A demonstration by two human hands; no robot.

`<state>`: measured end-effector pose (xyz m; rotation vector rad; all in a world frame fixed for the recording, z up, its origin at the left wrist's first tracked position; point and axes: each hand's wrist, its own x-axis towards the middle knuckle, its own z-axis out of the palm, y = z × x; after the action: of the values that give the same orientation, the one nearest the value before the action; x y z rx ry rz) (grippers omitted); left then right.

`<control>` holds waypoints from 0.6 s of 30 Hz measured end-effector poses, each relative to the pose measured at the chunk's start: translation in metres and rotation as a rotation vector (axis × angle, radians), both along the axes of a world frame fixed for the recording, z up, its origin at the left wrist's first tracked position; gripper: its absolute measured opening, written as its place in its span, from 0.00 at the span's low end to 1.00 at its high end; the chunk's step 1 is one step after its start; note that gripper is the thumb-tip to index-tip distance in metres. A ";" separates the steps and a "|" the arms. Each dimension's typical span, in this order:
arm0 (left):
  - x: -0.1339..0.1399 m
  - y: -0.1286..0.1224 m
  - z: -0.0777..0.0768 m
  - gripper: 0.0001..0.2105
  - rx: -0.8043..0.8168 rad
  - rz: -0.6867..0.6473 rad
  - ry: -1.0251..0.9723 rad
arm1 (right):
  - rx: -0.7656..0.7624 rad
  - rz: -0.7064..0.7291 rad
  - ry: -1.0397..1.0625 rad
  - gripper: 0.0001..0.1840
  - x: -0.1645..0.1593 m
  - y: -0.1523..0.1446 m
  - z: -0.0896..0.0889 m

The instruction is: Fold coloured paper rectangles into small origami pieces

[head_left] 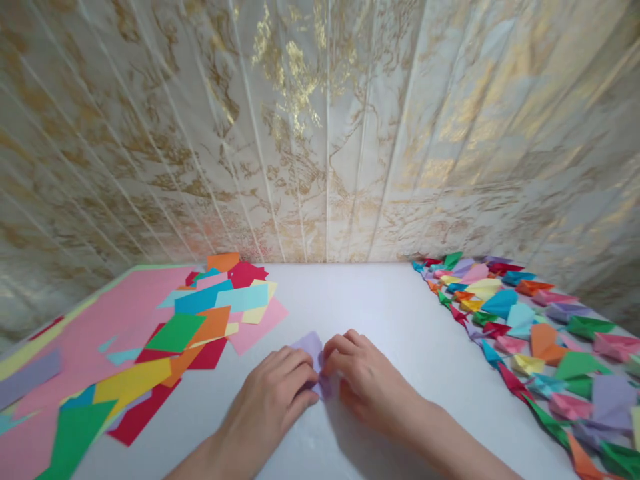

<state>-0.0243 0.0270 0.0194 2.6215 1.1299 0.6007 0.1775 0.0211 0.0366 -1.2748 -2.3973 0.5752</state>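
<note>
A small piece of purple paper (311, 342), partly folded, is between my two hands at the near middle of the white table. My left hand (280, 387) has its fingers bent over the paper's left side, with the thumb close below them. On the other side, my right hand (367, 377) pinches the paper's right edge with curled fingers. Much of the paper is covered by my fingers, so its exact fold cannot be made out.
Loose coloured sheets, among them a green one (176, 333) and a yellow one (133, 380), lie over large pink paper (120, 313) on the left. Rows of folded paper shapes (547, 343) cover the right side. A gold-patterned curtain (320, 133) hangs behind the white table (345, 293).
</note>
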 end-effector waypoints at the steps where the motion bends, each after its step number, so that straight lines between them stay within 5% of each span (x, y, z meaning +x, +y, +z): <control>1: -0.001 0.004 0.002 0.05 -0.006 -0.051 -0.032 | 0.002 0.053 -0.038 0.23 0.006 0.002 0.005; 5: -0.003 0.014 0.004 0.07 -0.051 -0.199 -0.083 | 0.018 0.134 -0.076 0.23 0.023 0.011 0.018; 18: 0.009 0.011 -0.004 0.04 0.015 -0.150 -0.211 | 0.044 -0.039 -0.188 0.13 0.005 0.007 0.007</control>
<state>-0.0154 0.0382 0.0156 2.5534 0.8616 0.8323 0.1829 0.0276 0.0433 -1.4098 -2.5142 0.4043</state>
